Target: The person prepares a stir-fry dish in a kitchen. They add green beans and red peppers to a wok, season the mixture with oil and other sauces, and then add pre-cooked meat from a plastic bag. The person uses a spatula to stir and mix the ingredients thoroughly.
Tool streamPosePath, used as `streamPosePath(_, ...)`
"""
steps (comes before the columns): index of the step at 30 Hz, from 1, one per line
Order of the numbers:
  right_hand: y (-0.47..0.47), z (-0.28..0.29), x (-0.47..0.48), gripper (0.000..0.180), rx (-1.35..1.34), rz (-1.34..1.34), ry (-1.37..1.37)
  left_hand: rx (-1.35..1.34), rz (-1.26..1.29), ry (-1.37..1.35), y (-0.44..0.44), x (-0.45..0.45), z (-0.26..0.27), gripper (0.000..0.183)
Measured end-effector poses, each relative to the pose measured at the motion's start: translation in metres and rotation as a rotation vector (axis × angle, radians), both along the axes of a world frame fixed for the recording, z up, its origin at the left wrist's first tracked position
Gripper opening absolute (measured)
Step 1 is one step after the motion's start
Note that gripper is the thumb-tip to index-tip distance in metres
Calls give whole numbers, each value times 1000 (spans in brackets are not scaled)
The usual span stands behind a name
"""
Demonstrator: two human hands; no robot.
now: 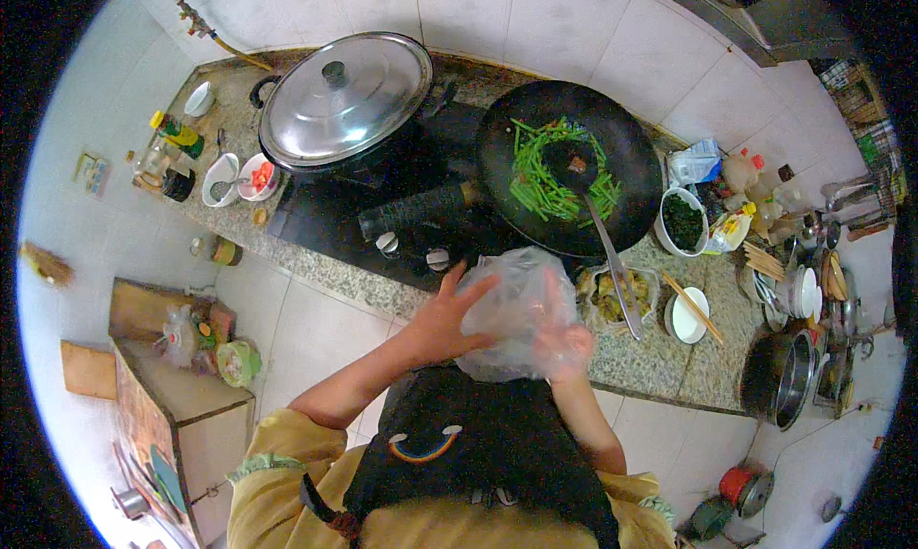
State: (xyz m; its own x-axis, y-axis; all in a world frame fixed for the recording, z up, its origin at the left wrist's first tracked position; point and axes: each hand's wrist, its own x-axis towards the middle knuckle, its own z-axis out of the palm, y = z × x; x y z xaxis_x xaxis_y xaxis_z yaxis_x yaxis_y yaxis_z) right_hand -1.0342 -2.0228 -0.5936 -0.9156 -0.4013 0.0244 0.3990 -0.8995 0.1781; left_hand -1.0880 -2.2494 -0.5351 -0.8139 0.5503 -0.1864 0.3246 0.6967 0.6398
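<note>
A translucent plastic bag [520,305] is between my hands, in front of the counter's edge. My left hand [448,319] has its fingers spread against the bag's left side. On the other side, my right hand [566,348] shows blurred through the plastic; whether it is inside or behind the bag is unclear. Beyond the bag sits a black wok [631,161] with green vegetable stems [531,165] in it. A metal-handled ladle [609,251] rests in the wok, its handle reaching over the rim. To the right of the bag, a plastic-lined container of yellowish food [620,294] stands on the counter.
A lidded pot [344,104] covers the left burner. Stove knobs [437,259] lie near my left fingertips. At right are a bowl of dark greens [683,222] and a white bowl [690,316] with chopsticks [692,306] across it. Bottles [179,134] and small bowls [258,177] stand at left.
</note>
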Motion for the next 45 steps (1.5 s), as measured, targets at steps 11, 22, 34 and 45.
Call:
streamPosePath(11,46,-34,29,32,879,-76,-454,1202,570,-1430,-16,13,-108,50)
streamPosePath(22,26,-29,37,36,482,-114,-497,1449,710,-1054,7,9,-132,47)
streamPosePath(34,16,-52,20,44,621,-111,-407,868,414,-1249,6,4,-90,64)
streamPosePath(45,6,-16,14,46,473,95,-378,1153,553,-1421,-15,-2,-98,69)
